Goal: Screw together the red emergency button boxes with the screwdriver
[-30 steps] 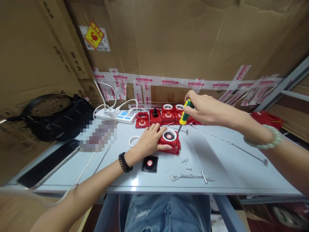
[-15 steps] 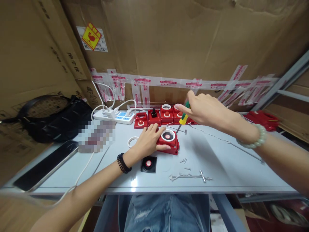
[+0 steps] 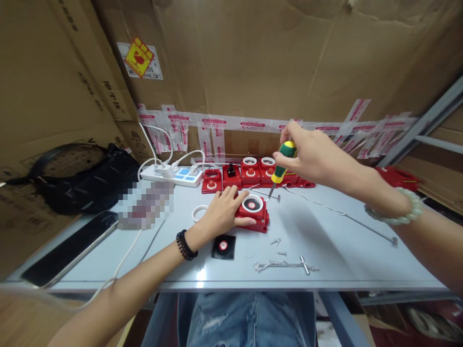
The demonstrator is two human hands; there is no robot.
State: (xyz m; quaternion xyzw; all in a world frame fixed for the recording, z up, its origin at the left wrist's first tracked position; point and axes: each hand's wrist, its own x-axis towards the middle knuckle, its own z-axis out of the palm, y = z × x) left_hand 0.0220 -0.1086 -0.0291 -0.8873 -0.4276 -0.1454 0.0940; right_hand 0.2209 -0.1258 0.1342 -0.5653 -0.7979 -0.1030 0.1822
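Left hand (image 3: 227,207) first, in the head view: it is partly open, its fingers over the far left of a red box (image 3: 258,222) and its thumb along the near side, gripping it against the table (image 3: 325,260). That box sits at mid-table, a white ring (image 3: 262,206) around the black disc on its top. Right hand (image 3: 311,153), on the far right of the box, is curled closed around the green-and-yellow handle of a screwdriver (image 3: 279,168), tilted with its tip down by the box's far right corner (whether they touch, I cannot tell). Nearer than the box lie a black square piece (image 3: 223,246) to the left, and loose screws (image 3: 275,241) and a metal T-handled tool (image 3: 285,264) to the right. More red units (image 3: 250,179) line the far side, right of a white power strip (image 3: 170,176).
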